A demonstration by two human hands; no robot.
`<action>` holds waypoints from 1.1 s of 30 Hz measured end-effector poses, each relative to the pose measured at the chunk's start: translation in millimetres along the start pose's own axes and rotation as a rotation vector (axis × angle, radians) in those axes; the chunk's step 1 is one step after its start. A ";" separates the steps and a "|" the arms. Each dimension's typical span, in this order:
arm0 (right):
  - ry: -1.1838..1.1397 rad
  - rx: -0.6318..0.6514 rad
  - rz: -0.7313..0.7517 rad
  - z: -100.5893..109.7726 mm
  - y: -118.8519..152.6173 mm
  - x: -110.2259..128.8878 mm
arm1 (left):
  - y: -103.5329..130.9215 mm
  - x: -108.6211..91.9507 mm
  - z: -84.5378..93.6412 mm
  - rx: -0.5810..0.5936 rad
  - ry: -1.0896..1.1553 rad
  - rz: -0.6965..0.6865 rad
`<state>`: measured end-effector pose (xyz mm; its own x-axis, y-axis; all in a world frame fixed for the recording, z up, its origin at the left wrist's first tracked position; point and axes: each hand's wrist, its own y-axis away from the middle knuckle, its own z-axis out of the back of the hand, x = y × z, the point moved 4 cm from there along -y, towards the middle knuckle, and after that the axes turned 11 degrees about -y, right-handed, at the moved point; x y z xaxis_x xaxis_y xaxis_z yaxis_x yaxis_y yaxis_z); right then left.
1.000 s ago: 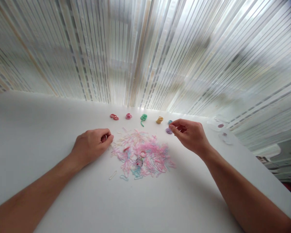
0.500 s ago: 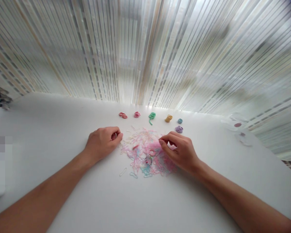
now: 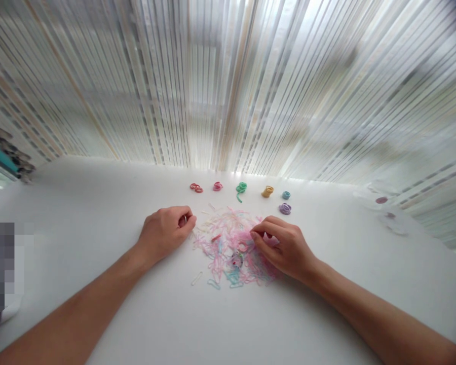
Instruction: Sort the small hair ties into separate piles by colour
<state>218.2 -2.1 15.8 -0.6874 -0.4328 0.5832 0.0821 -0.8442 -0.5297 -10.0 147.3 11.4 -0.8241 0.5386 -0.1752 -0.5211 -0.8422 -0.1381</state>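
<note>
A loose pile of small elastic bands (image 3: 228, 276), pink, pale blue and whitish, is spread on the white table between my hands. At the pile's left edge, my left hand (image 3: 167, 230) rests closed, thumb and curled fingers together; whatever they hold is hidden. My right hand (image 3: 285, 246) reaches over the right side of the pile with thumb and forefinger pinched, and what is between the tips is too small to make out. In the pile lie a short red band (image 3: 216, 238) and a greyish, multicoloured clump (image 3: 236, 259).
Beyond the pile stand small groups of bands: red (image 3: 196, 188), pink (image 3: 218, 186), green (image 3: 241, 190), yellow (image 3: 267, 191), blue (image 3: 286, 195) and purple (image 3: 285, 209). Clear plastic pieces (image 3: 395, 223) lie far right. A string curtain (image 3: 220, 91) hangs behind the white table (image 3: 228, 329).
The camera view has tilted slightly, so everything sits a little lower and further right. Both hands keep nearly the same pose and place beside the pile.
</note>
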 end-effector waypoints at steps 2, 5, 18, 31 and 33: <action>-0.001 0.008 -0.001 -0.6 -0.1 -0.2 | 0.2 0.5 -0.2 0.000 0.003 0.000; -0.004 0.009 0.001 -0.4 -0.1 0.6 | 0.2 0.8 -0.5 0.000 0.005 0.004; 0.018 0.140 -0.063 -2.6 -8.0 20.7 | 1.8 -0.8 0.0 -0.010 0.002 -0.028; 0.035 0.359 -0.171 -34.2 -59.0 49.4 | 2.2 -1.9 1.1 -0.022 -0.012 -0.044; 0.030 0.367 -0.166 -39.2 -55.4 45.0 | 1.8 -2.1 0.4 -0.022 -0.003 -0.044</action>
<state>154.5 37.5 47.2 -0.7334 -0.2764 0.6210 0.2166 -0.9610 -0.1720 -9.3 144.7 11.9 -0.8011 0.5751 -0.1659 -0.5519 -0.8170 -0.1670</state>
